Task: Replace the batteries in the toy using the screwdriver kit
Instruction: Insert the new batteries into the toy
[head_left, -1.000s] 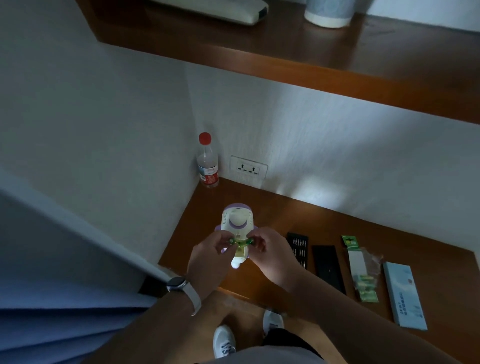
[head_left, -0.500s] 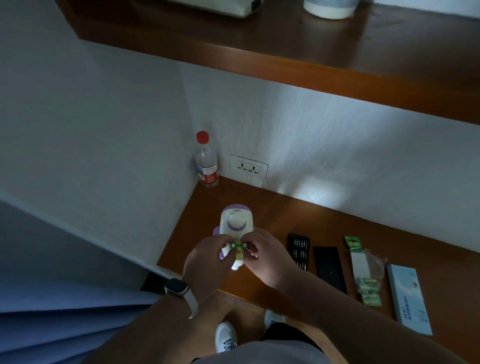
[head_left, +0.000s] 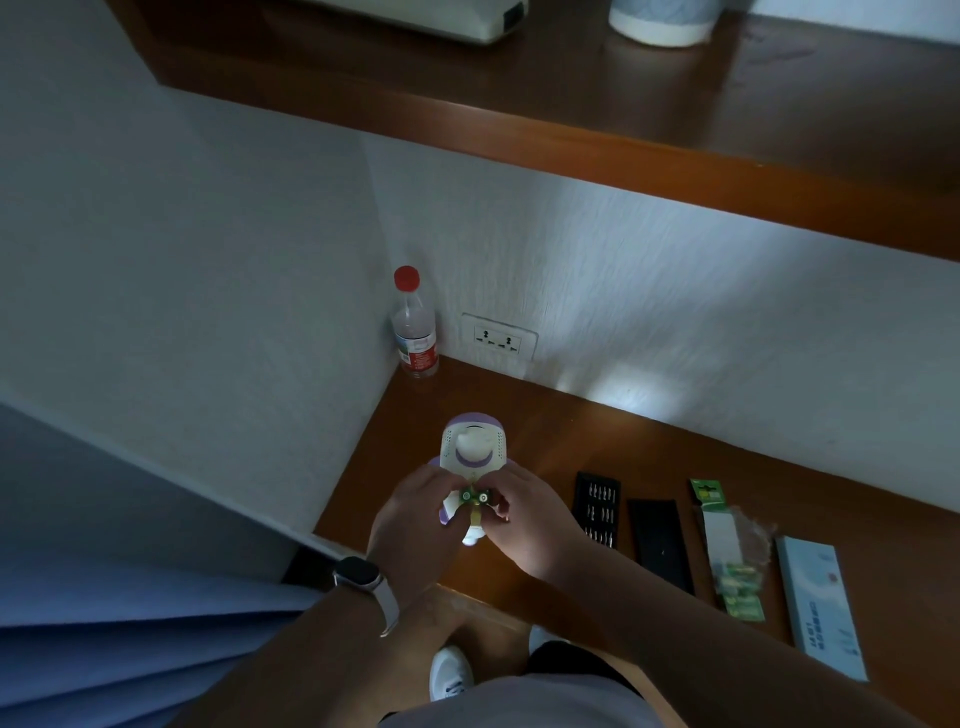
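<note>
A white and purple toy (head_left: 472, 449) lies on the wooden desk (head_left: 649, 457) in front of me, its lower half hidden by my hands. My left hand (head_left: 415, 525) and my right hand (head_left: 530, 519) meet over the toy's middle, and their fingertips pinch two green batteries (head_left: 475, 497) held side by side. Right of my hands lies the open screwdriver kit: a black bit tray (head_left: 597, 506) and its black lid (head_left: 660, 543). A torn green battery pack (head_left: 727, 556) lies further right.
A plastic bottle with a red cap (head_left: 414, 325) stands in the desk's back left corner beside a wall socket (head_left: 498, 338). A pale blue box (head_left: 823, 605) lies at the far right. A wooden shelf (head_left: 623, 156) overhangs the desk. My shoes (head_left: 452, 670) show below.
My hands have drawn closer together over the toy, and the green batteries now sit tightly between the fingertips. The view shifted slightly.
</note>
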